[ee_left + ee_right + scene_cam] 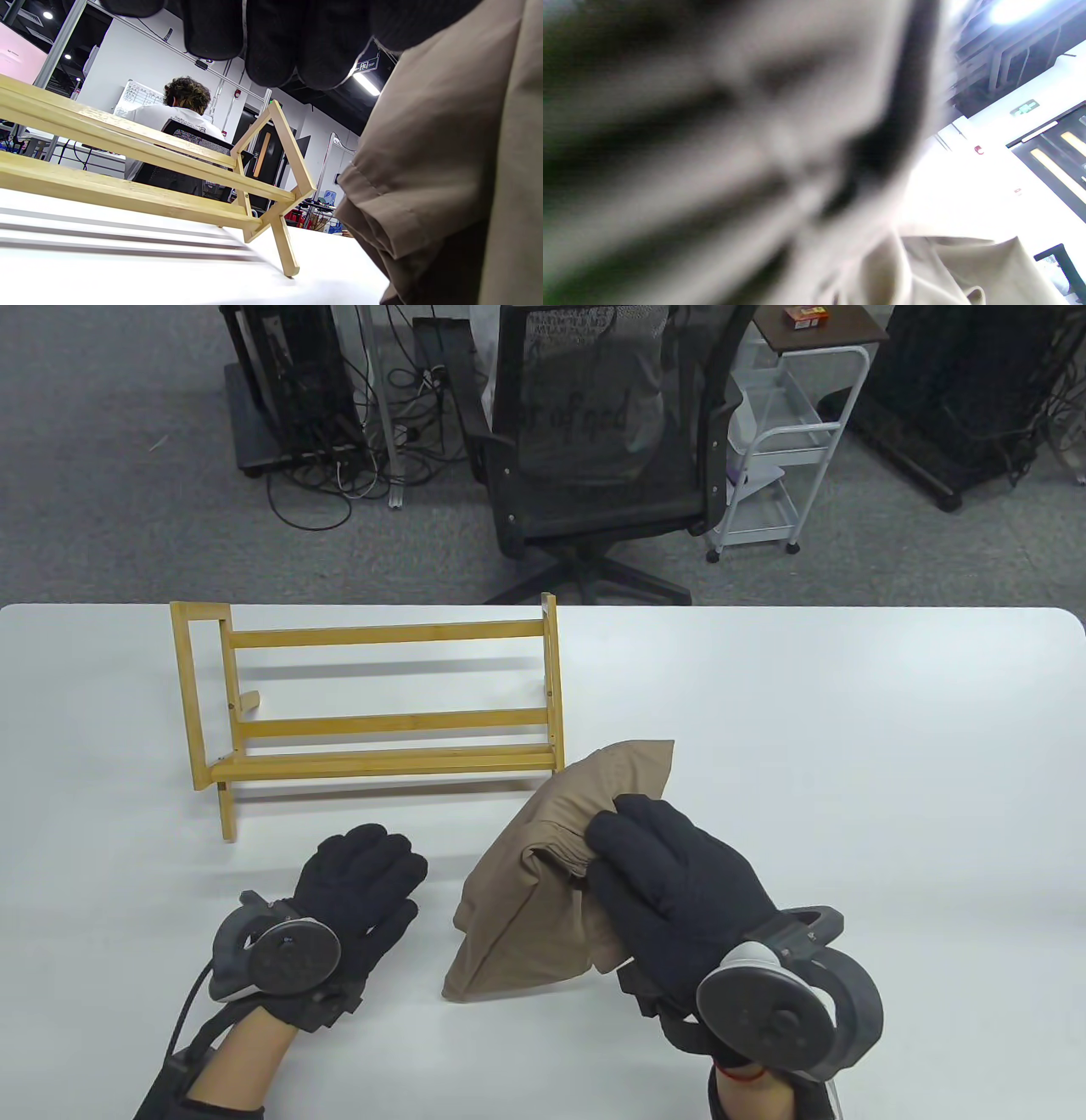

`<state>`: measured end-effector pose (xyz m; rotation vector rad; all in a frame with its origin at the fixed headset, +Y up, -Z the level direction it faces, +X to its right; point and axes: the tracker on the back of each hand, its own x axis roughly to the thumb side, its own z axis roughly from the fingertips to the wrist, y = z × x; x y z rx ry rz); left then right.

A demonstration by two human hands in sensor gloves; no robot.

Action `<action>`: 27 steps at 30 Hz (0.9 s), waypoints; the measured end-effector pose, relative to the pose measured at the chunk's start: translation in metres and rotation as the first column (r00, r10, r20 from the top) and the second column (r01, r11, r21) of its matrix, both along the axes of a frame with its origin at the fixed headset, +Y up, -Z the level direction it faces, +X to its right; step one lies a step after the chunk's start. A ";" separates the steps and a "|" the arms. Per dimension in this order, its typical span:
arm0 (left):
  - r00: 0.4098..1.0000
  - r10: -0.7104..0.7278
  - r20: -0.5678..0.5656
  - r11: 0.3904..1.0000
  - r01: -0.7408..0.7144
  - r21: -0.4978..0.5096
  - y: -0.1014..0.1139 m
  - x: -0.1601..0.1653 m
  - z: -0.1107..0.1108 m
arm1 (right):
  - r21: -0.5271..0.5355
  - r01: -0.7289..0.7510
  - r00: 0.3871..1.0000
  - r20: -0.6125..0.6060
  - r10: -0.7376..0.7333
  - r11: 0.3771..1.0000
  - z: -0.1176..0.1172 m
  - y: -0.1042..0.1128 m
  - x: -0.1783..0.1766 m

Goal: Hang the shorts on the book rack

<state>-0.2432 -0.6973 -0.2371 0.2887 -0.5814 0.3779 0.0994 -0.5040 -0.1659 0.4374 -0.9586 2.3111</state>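
The tan shorts [543,848] are bunched and lifted into a tent shape just right of the table's middle, their lower edge on the tabletop. My right hand [653,869] grips their gathered waistband from above. The wooden book rack [373,704] stands on the table at the back left, its near right end close to the shorts. My left hand [361,882] lies flat and empty on the table, left of the shorts and in front of the rack. In the left wrist view the rack [169,178] and the shorts [445,169] show side by side. The right wrist view is filled with blurred cloth [958,271].
The white table [848,712] stretches wide to the right. Beyond its far edge stand a black office chair [602,449] and a white trolley [789,449] on the grey floor.
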 end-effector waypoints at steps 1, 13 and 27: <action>1.000 0.000 -0.002 1.000 0.000 -0.001 0.000 0.000 0.000 | -0.002 -0.002 1.000 -0.004 0.002 1.000 0.000 -0.001 -0.001; 0.994 0.111 0.022 0.994 -0.110 -0.019 0.012 -0.004 0.000 | -0.027 -0.005 1.000 -0.020 0.004 1.000 -0.005 -0.005 -0.002; 0.926 0.292 0.239 0.956 -0.278 -0.095 0.065 0.025 -0.003 | -0.037 -0.008 1.000 -0.024 0.007 0.999 -0.009 -0.005 -0.003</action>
